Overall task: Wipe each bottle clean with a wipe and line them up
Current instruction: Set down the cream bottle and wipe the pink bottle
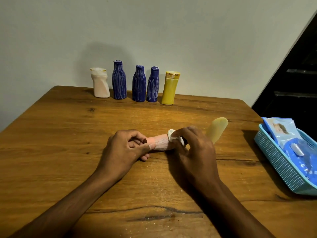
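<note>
Down near the front of the desk [51, 134], the left hand [123, 148] pinched the cap end of a pink bottle [159, 143] lying sideways. The right hand [193, 150] pinched a white wipe [171, 134] against it. Turning the bottle slowly would help rub every side. Farther back, five bottles [139, 83] stood in a row.

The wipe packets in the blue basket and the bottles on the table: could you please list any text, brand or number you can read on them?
None can be read.
Wipe packets in the blue basket: printed picture and markings, too blurred to read.
Bottles in the row at the back: scribbled lines only, no legible label.
Pink bottle held by both hands: no text visible.
</note>
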